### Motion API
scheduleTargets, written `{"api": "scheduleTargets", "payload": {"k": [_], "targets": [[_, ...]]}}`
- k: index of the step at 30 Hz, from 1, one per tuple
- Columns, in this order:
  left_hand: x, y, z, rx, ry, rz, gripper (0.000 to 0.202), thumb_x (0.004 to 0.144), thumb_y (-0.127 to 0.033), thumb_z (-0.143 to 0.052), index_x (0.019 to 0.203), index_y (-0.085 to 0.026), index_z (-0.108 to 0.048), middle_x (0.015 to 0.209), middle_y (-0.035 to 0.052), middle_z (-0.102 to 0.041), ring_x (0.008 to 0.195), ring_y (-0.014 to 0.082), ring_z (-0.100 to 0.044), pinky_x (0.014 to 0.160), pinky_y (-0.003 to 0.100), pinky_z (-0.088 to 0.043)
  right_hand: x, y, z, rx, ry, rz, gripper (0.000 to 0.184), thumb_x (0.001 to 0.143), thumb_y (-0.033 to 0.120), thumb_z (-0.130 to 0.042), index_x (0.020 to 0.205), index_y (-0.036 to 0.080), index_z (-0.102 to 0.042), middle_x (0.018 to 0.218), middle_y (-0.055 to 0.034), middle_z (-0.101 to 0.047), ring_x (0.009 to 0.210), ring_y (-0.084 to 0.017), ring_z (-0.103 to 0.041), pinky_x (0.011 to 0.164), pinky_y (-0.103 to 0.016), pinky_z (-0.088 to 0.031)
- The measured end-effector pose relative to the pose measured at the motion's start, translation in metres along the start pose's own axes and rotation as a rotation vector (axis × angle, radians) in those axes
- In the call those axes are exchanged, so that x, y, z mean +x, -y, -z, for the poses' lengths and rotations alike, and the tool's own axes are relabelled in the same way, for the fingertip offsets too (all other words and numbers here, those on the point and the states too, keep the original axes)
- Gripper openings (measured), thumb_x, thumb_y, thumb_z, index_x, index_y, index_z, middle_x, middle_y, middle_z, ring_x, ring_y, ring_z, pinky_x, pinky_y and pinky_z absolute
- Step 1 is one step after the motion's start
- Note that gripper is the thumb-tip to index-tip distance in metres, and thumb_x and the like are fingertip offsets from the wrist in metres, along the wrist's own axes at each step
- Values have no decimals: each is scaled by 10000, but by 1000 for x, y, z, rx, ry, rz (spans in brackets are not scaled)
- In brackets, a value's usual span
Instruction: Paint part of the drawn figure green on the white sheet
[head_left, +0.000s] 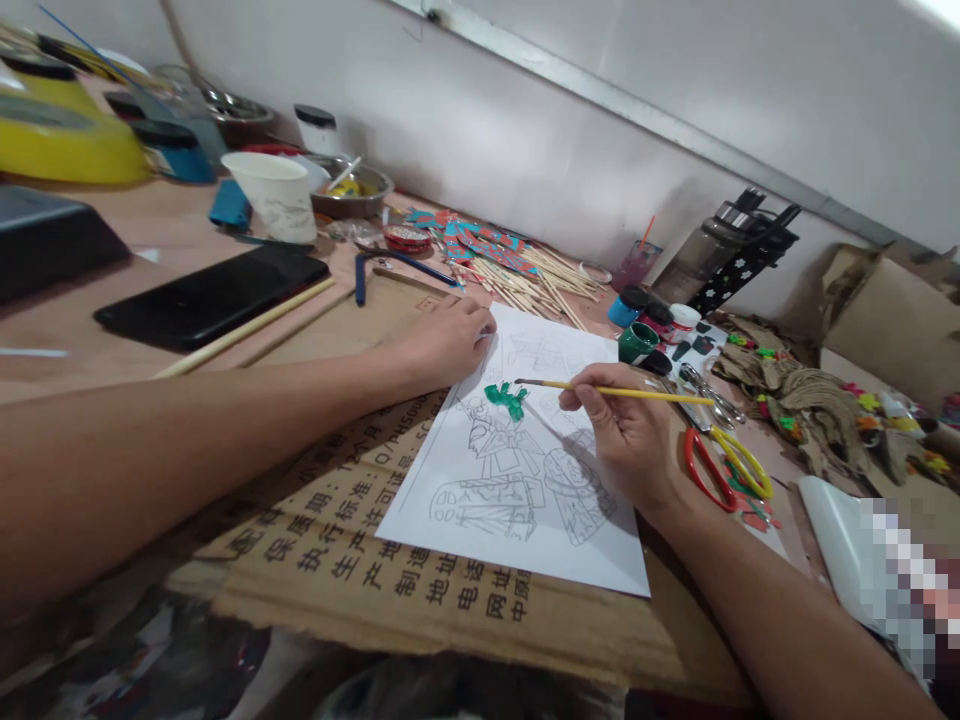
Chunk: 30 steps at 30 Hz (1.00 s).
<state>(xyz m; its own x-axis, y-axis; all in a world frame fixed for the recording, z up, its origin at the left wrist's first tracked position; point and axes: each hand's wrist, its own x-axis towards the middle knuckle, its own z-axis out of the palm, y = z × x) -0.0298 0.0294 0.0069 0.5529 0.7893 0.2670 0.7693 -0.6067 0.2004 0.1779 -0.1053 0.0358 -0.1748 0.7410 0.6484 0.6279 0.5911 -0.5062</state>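
A thin yellow paintbrush (615,390) lies across the fingers of my right hand (619,430), pinched by thumb and fingertips. Its dark tip is over the sheet, close to a patch of wet-looking green paint (507,401). The white paper (442,520) carries pencil line drawings of buildings and other shapes. My left hand (454,338) rests at the sheet's upper left edge, fingers loosely bent down on it and gripping nothing visible. Under the paper is flattened printed cardboard (315,610).
Left are a black phone (217,290), a wooden stick (247,328) and a paper cup (276,195). Behind lie thin sticks (540,280). To the right are an open green paint jar (637,343), scissors (724,465), bottles (697,240) and decorated cardboard pieces (810,385).
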Motion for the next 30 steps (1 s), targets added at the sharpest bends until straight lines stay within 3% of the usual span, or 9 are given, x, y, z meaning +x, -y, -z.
{"api": "scheduleTargets", "payload": {"k": [8,16,22,30], "targets": [[-3,-2,6,115,27,2,292,934,-247,-419,1066,-200,-675,1164,127,-661,1120,292,-583,988,433,-458,-1,3,1,-5,32,24,109,973,206,-564,892,224,-634,747,19,-683,694,-118,-654,659,-242,-526],[-3,2,1,109,-2,-13,238,931,-257,-451,1034,-232,-665,1161,103,-662,1130,281,-567,1007,426,-441,-4,-4,-6,51,103,-1,110,996,241,-528,923,226,-609,832,2,-682,764,-131,-652,718,-265,-511],[-3,4,0,69,-13,-27,245,918,-252,-458,1028,-184,-667,1136,139,-654,1085,301,-581,961,447,-454,-5,-6,-7,58,145,-40,129,997,260,-522,908,228,-611,834,-6,-673,766,-145,-643,721,-292,-504],[-4,1,5,65,16,-22,233,924,-237,-460,1024,-179,-663,1126,143,-658,1089,313,-582,955,454,-451,-5,-8,-2,38,38,-43,102,989,255,-555,923,233,-631,798,13,-688,750,-131,-658,714,-281,-525]]}}
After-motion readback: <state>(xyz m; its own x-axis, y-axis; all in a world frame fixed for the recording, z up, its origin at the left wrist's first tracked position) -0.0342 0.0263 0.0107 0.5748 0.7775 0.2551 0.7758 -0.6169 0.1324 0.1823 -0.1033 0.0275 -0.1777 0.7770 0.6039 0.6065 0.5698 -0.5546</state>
